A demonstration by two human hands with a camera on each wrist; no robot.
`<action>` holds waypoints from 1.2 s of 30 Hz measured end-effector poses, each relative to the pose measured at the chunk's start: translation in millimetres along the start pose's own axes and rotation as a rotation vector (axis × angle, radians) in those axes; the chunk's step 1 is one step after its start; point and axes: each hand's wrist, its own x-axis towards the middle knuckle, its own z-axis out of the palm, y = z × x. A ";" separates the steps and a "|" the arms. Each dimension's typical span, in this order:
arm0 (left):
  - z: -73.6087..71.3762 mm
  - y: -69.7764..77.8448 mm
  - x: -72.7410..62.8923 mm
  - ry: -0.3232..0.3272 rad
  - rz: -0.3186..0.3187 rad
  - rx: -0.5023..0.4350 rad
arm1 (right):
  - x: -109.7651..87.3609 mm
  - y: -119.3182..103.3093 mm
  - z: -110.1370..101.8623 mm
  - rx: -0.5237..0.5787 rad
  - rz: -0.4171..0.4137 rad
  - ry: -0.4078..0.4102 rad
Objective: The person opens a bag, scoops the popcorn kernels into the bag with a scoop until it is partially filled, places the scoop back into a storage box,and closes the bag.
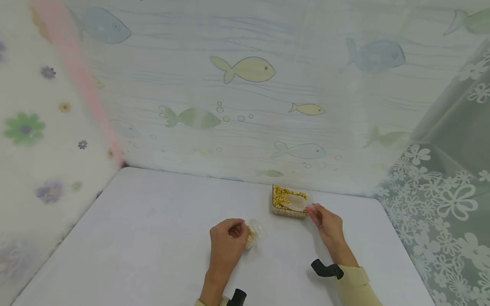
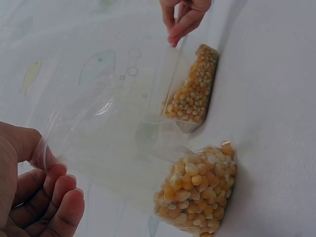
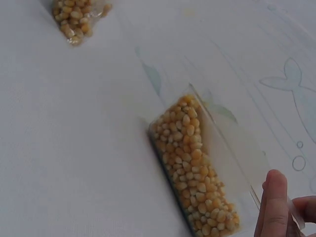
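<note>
A clear plastic bag (image 2: 111, 165) stands on the table with corn kernels (image 2: 197, 190) in its bottom. Its top edge is pinched between the thumb and fingers of my left hand (image 1: 228, 241), which holds the mouth up and to one side. Farther back, a clear rectangular box (image 1: 289, 213) holds many more yellow kernels (image 3: 185, 158). My right hand (image 1: 328, 225) is at the box's right end, where thumb and fingers pinch the handle of a translucent white scoop (image 1: 296, 202). The scoop's bowl lies inside the box, against the kernels.
Under everything is a white table (image 1: 153, 238). A fish-print curtain (image 1: 245, 127) hangs along its back edge, close behind the box. A flowered sheet (image 1: 46, 170) borders the left side, and a lace-patterned curtain (image 1: 432, 204) the right.
</note>
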 end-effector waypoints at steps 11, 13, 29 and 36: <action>0.8 0.6 0.2 -0.006 -0.013 -0.014 | -3.7 0.0 -5.2 0.166 0.072 -0.011; 0.9 0.9 0.2 -0.008 -0.014 -0.014 | -3.6 0.5 -6.4 0.218 0.091 -0.011; 0.6 -1.2 -0.7 0.001 0.017 0.003 | -9.5 -0.7 -13.1 0.438 0.139 -0.011; 1.0 0.1 -0.5 -0.004 -0.010 -0.012 | -17.3 -2.2 -11.5 0.420 0.165 0.014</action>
